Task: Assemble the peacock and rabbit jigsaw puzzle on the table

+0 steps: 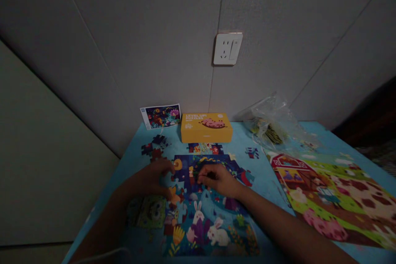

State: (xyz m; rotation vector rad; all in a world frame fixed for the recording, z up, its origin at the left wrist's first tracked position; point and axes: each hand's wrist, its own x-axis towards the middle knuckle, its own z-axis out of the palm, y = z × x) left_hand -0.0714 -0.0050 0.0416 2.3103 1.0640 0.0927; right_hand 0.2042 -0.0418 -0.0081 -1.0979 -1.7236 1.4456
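Observation:
A partly assembled puzzle (213, 214) with white rabbits and blue shapes lies on the light blue table. My left hand (151, 179) is at its left edge, thumb and fingers apart in a wide curve near an orange-patterned piece (175, 196). Over the upper middle of the puzzle is my right hand (218, 179), its thumb and fingertips pinched together; what they hold, if anything, is too small and dark to tell. Loose pieces (154, 144) lie beyond my left hand, and a joined strip of pieces (206, 148) lies above the puzzle.
A yellow puzzle box (206, 128) stands against the wall, with a picture card (161, 116) leaning left of it. A clear plastic bag (272, 126) with contents lies right of the box. A farm puzzle (334, 198) covers the table's right side.

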